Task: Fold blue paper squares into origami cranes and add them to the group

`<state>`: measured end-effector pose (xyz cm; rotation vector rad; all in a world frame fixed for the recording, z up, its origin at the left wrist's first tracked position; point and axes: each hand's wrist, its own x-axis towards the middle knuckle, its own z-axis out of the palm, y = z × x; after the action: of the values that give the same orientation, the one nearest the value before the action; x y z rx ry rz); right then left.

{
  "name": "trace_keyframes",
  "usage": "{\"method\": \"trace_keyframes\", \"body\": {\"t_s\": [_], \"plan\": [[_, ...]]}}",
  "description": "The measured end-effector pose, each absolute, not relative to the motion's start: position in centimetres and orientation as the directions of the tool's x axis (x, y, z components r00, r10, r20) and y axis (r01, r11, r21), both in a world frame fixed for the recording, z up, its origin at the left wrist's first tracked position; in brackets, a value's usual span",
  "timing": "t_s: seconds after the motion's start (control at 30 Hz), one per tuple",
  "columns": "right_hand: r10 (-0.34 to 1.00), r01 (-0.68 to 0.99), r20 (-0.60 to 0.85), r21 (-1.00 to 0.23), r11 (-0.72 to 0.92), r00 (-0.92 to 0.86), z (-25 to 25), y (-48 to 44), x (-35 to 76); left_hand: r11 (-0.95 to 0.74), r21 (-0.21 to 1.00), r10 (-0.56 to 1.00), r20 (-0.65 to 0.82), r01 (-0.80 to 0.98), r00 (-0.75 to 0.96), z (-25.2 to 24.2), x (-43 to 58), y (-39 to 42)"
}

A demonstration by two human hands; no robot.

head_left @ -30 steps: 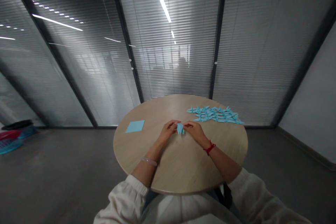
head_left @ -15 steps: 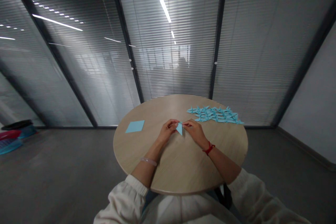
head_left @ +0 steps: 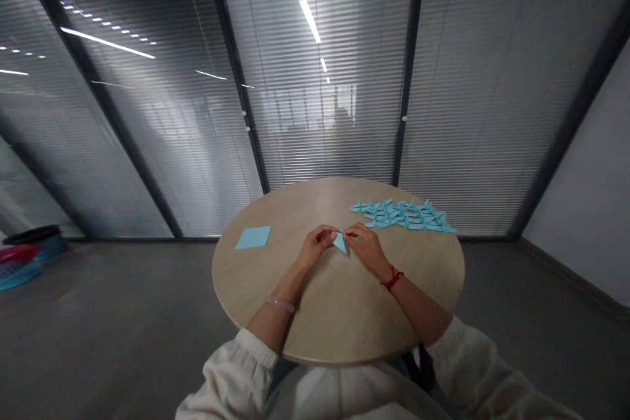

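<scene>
The folded blue paper [head_left: 340, 243] sits just below the middle of the frame, between my two hands above the table. Its free tip points toward the bottom of the frame and a little to the right, and its long axis runs the same way, from the upper end at my fingertips down to that tip. The upper end is partly hidden, so I cannot tell how its folds lie there.

My left hand [head_left: 316, 243] comes in from the lower left, thumb and forefinger closed narrowly on the paper's upper left side. My right hand [head_left: 365, 247] comes from the lower right, its fingertips pinched together at the upper right side. My two sets of fingertips nearly meet; I cannot tell whether they touch.

Left of my hands in the frame, a flat blue sheet [head_left: 252, 237] lies on the round wooden table [head_left: 344, 321]. To the upper right of my hands, many folded blue paper figures [head_left: 408, 214] lie crowded in rows, near the table's far right edge. I wear a pale bracelet [head_left: 279, 304] on my left wrist and a red cord [head_left: 392, 277] on my right.
</scene>
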<state>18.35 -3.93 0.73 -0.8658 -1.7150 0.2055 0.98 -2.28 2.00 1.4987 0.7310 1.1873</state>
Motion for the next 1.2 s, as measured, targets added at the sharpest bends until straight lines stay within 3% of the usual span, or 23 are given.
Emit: {"method": "trace_keyframes", "body": {"t_s": [0.43, 0.73, 0.93, 1.2], "plan": [[0.73, 0.436, 0.682, -0.645, 0.628, -0.042, 0.2, -3.4, 18.4, -0.45, 0.893, 0.853, 0.422, 0.021, 0.308, 2.0, 1.0, -2.1], [0.808, 0.289, 0.589, -0.769, 0.571, -0.029, -0.1, -3.1, 18.3, -0.4, 0.916, 0.876, 0.392, -0.03, 0.281, 1.6, 0.9, -1.7], [0.806, 0.359, 0.589, -0.743, 0.565, -0.049, 0.1, -3.4, 18.2, -0.401, 0.916, 0.886, 0.389, -0.006, 0.252, 1.3, 1.1, -1.7], [0.836, 0.321, 0.548, -0.789, 0.524, -0.019, 0.3, -3.5, 18.3, -0.43, 0.898, 0.874, 0.387, 0.096, 0.295, 1.1, 1.2, -1.7]]}}
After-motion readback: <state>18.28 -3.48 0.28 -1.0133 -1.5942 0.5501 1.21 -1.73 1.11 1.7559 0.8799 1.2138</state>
